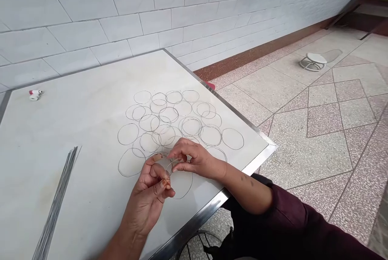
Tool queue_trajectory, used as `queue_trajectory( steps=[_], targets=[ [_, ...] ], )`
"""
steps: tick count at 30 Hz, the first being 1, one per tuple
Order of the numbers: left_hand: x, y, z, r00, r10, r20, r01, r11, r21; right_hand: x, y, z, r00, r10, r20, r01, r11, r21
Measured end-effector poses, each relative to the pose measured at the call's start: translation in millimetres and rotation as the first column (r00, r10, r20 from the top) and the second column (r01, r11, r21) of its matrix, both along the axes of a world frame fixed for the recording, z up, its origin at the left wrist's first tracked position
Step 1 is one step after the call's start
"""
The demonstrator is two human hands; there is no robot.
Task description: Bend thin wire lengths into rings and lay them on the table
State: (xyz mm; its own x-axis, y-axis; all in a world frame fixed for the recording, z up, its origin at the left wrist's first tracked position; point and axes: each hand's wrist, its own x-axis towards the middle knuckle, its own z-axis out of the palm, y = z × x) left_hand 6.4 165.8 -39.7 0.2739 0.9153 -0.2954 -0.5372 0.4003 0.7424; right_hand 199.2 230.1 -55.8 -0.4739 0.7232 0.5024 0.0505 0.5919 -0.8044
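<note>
My left hand (151,193) is above the table near its front edge, thumb and fingers pinched on a thin wire ring (192,180). From the left, my right hand (194,158) meets it with thumb and index finger curled around the upper part of the same wire. Part of the ring is hidden behind my fingers, and its ends cannot be made out. Just beyond both hands, several wire rings (128,134) lie flat, many overlapping. A bundle of straight wires (57,199) rests to the left of my left hand.
The white table (100,138) has a metal edge (254,163) and stands against a tiled wall (130,1). Small red and white items (35,95) lie at its far left corner. A low round stool (313,62) is on the floor at right.
</note>
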Motion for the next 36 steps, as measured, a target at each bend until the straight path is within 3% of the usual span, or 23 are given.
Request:
queue_trajectory(
  steps=[3, 7, 19, 25, 30, 36],
  targets=[
    [0, 1, 1.4, 0.998, 0.058, 0.015, -0.058, 0.998, -0.008, 0, -1, 1.8, 0.998, -0.039, 0.054, 0.041, 0.998, -0.041],
    [0, 1, 2.4, 0.995, 0.092, 0.025, -0.092, 0.996, -0.007, 0, -2, 1.9, 0.995, -0.077, 0.058, 0.077, 0.997, 0.0],
    [1, 1, 1.8, 0.999, 0.054, -0.005, -0.054, 0.998, -0.028, -4, -5, -3.1, 0.986, -0.162, 0.04, 0.157, 0.981, 0.113],
    [1, 0, 2.1, 0.999, 0.047, -0.005, -0.047, 0.999, -0.021, -13, -7, -7.4, 0.978, -0.209, 0.027, 0.205, 0.974, 0.096],
    [0, 1, 2.5, 0.995, 0.099, 0.004, -0.099, 0.995, 0.002, -11, -5, -6.8, 0.966, -0.259, 0.023, 0.259, 0.966, 0.003],
    [-1, 3, 5.0, 0.978, 0.209, 0.015, -0.209, 0.978, -0.017, -11, -7, -3.3, 0.954, -0.297, 0.041, 0.295, 0.954, 0.046]
  ],
)
